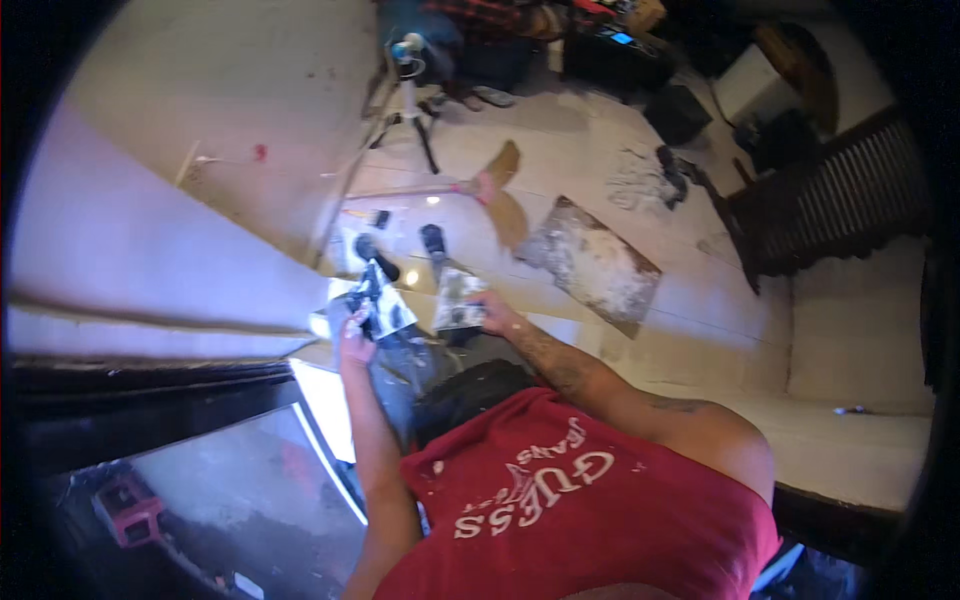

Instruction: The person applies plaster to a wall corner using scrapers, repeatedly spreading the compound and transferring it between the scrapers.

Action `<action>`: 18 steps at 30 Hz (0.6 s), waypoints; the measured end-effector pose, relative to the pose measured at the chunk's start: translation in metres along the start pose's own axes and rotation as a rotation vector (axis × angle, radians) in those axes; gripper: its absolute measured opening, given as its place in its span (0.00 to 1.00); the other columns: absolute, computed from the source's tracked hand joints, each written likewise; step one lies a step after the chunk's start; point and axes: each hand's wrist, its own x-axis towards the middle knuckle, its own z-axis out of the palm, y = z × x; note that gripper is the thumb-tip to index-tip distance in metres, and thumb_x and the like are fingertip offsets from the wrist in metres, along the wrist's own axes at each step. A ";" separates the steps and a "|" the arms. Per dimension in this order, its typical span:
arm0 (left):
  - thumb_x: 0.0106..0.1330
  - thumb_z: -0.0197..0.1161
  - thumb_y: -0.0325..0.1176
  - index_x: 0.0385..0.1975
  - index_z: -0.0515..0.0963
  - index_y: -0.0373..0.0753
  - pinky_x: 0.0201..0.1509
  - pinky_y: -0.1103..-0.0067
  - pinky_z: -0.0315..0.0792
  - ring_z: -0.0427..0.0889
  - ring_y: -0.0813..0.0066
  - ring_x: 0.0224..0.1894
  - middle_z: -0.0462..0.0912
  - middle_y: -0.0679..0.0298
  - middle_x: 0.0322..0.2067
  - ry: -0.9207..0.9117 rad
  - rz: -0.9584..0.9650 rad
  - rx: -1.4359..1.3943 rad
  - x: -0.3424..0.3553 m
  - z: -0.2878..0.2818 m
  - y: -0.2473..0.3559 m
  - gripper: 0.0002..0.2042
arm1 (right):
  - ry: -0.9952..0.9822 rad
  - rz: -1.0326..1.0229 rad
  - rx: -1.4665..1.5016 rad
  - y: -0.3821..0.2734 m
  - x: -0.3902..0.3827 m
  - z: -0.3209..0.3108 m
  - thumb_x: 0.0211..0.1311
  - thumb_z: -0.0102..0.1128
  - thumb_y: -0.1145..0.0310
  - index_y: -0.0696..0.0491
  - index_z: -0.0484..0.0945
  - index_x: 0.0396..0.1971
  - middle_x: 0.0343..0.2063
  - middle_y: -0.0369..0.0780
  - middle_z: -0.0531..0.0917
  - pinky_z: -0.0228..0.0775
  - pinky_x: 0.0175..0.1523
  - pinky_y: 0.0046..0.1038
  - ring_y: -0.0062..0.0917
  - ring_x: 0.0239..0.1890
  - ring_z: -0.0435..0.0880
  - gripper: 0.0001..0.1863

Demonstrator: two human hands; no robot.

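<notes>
My left hand (357,340) is closed on a pale flat piece with dark smudges (392,310); a dark, narrow thing lies over it, too blurred to name. To the right, my right hand (497,314) grips the edge of a pale flat sheet with grey smears (460,298), its fingers folded over the near side. The two pieces are apart, held above my lap. Grey trousers (410,360) show beneath them, and my dark shoes (433,240) rest on the floor beyond.
A broom (500,195) lies on the tiled floor beside a stained board (595,265). Farther off stand a tripod (408,105) and a person in a plaid shirt (480,15). Carved dark furniture (840,195) is at the right, a crumpled cloth (640,180) near it. A window (240,480) opens lower left.
</notes>
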 end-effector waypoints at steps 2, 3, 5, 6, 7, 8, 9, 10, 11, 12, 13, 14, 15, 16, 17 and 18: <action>0.48 0.54 0.26 0.40 0.68 0.34 0.45 0.75 0.68 0.74 0.70 0.38 0.74 0.62 0.36 0.072 -0.043 0.196 0.006 -0.021 0.005 0.16 | 0.009 0.001 -0.020 0.001 0.002 0.000 0.42 0.46 0.81 0.62 0.61 0.45 0.39 0.49 0.71 0.64 0.49 0.41 0.38 0.41 0.73 0.23; 0.49 0.54 0.26 0.41 0.68 0.35 0.43 0.76 0.69 0.74 0.70 0.38 0.74 0.62 0.36 0.042 -0.005 0.216 0.002 -0.017 0.004 0.16 | 0.044 0.039 -0.015 -0.001 -0.004 0.001 0.42 0.46 0.82 0.62 0.61 0.45 0.39 0.49 0.71 0.63 0.49 0.41 0.39 0.41 0.73 0.23; 0.51 0.51 0.25 0.42 0.67 0.34 0.47 0.73 0.67 0.73 0.68 0.41 0.73 0.59 0.39 -0.049 0.041 0.155 -0.007 -0.035 0.010 0.16 | 0.019 0.064 -0.002 -0.008 -0.011 0.009 0.44 0.46 0.81 0.63 0.61 0.45 0.39 0.50 0.72 0.62 0.50 0.42 0.41 0.42 0.72 0.23; 0.52 0.50 0.25 0.44 0.66 0.34 0.49 0.73 0.66 0.72 0.67 0.43 0.72 0.58 0.41 -0.021 -0.006 -0.030 -0.011 -0.052 0.016 0.16 | 0.026 0.032 0.004 -0.006 -0.011 0.011 0.44 0.45 0.81 0.63 0.61 0.45 0.38 0.50 0.72 0.63 0.50 0.41 0.41 0.42 0.72 0.22; 0.53 0.50 0.25 0.45 0.65 0.35 0.49 0.73 0.66 0.72 0.66 0.44 0.71 0.58 0.42 -0.062 -0.029 -0.078 -0.017 -0.032 0.017 0.17 | 0.056 -0.021 0.025 -0.007 -0.016 0.002 0.44 0.45 0.82 0.64 0.61 0.44 0.37 0.50 0.73 0.63 0.50 0.40 0.41 0.41 0.73 0.22; 0.53 0.50 0.25 0.45 0.65 0.35 0.50 0.73 0.66 0.71 0.66 0.44 0.71 0.58 0.43 -0.047 -0.018 -0.106 -0.020 -0.027 0.015 0.18 | 0.084 -0.053 -0.004 -0.009 -0.020 0.006 0.44 0.44 0.80 0.65 0.62 0.43 0.36 0.50 0.73 0.67 0.46 0.38 0.38 0.38 0.75 0.21; 0.52 0.50 0.25 0.45 0.65 0.35 0.50 0.73 0.66 0.71 0.66 0.44 0.70 0.58 0.43 -0.027 0.003 -0.138 -0.021 -0.028 0.016 0.18 | 0.084 -0.066 -0.003 -0.014 -0.023 0.009 0.44 0.44 0.80 0.65 0.62 0.43 0.36 0.50 0.73 0.67 0.46 0.38 0.38 0.38 0.75 0.21; 0.52 0.51 0.25 0.45 0.65 0.35 0.50 0.73 0.66 0.71 0.66 0.44 0.70 0.58 0.43 -0.039 0.005 -0.136 -0.016 -0.027 0.014 0.17 | 0.091 -0.068 0.019 -0.018 -0.027 0.011 0.44 0.44 0.80 0.66 0.62 0.43 0.36 0.50 0.73 0.67 0.46 0.38 0.38 0.38 0.75 0.21; 0.53 0.51 0.25 0.45 0.65 0.35 0.50 0.73 0.66 0.71 0.66 0.44 0.70 0.58 0.43 -0.045 0.007 -0.135 -0.012 -0.028 0.011 0.17 | 0.100 -0.064 0.041 -0.020 -0.030 0.012 0.43 0.44 0.79 0.66 0.62 0.42 0.36 0.50 0.73 0.67 0.46 0.38 0.38 0.38 0.75 0.21; 0.52 0.52 0.25 0.44 0.66 0.35 0.50 0.73 0.65 0.71 0.67 0.43 0.71 0.59 0.43 -0.020 -0.010 -0.105 -0.011 -0.026 0.011 0.17 | 0.110 -0.059 0.035 -0.021 -0.032 0.014 0.43 0.45 0.79 0.66 0.62 0.42 0.36 0.50 0.73 0.66 0.47 0.38 0.38 0.38 0.75 0.20; 0.51 0.52 0.25 0.44 0.66 0.34 0.50 0.74 0.65 0.71 0.68 0.43 0.71 0.60 0.42 0.093 -0.029 -0.067 -0.009 -0.022 0.011 0.17 | 0.124 -0.049 0.041 -0.023 -0.033 0.014 0.43 0.45 0.79 0.66 0.62 0.42 0.36 0.50 0.73 0.66 0.47 0.38 0.38 0.38 0.75 0.20; 0.51 0.52 0.24 0.44 0.66 0.34 0.50 0.73 0.65 0.71 0.68 0.43 0.71 0.60 0.42 0.104 -0.037 -0.040 -0.005 -0.019 0.011 0.17 | 0.113 -0.015 0.065 -0.026 -0.032 0.012 0.43 0.45 0.79 0.65 0.62 0.43 0.37 0.50 0.73 0.64 0.49 0.39 0.39 0.40 0.74 0.22; 0.51 0.52 0.24 0.44 0.66 0.33 0.50 0.73 0.65 0.71 0.68 0.43 0.72 0.60 0.42 0.130 -0.049 -0.015 -0.007 -0.014 0.010 0.17 | 0.108 0.031 0.095 -0.023 -0.032 0.007 0.44 0.46 0.80 0.65 0.61 0.45 0.39 0.50 0.72 0.62 0.50 0.40 0.41 0.41 0.73 0.23; 0.52 0.51 0.24 0.44 0.66 0.33 0.50 0.73 0.65 0.71 0.68 0.43 0.71 0.59 0.42 0.086 -0.033 -0.043 -0.009 -0.023 0.013 0.17 | 0.080 0.013 0.054 -0.019 -0.029 0.009 0.43 0.46 0.80 0.64 0.61 0.45 0.39 0.49 0.72 0.61 0.51 0.41 0.40 0.42 0.72 0.23; 0.52 0.51 0.24 0.44 0.66 0.33 0.50 0.73 0.65 0.71 0.68 0.43 0.71 0.59 0.42 0.043 -0.013 -0.072 -0.007 -0.034 0.016 0.17 | 0.050 -0.003 0.012 -0.019 -0.026 0.016 0.42 0.47 0.80 0.64 0.61 0.46 0.40 0.49 0.72 0.61 0.51 0.41 0.40 0.42 0.72 0.24; 0.53 0.51 0.24 0.44 0.66 0.33 0.50 0.73 0.65 0.71 0.68 0.43 0.71 0.59 0.42 -0.024 0.059 0.047 -0.008 -0.040 0.017 0.16 | 0.059 -0.023 0.012 -0.019 -0.022 0.016 0.42 0.47 0.80 0.63 0.61 0.46 0.41 0.48 0.72 0.60 0.52 0.41 0.40 0.43 0.71 0.24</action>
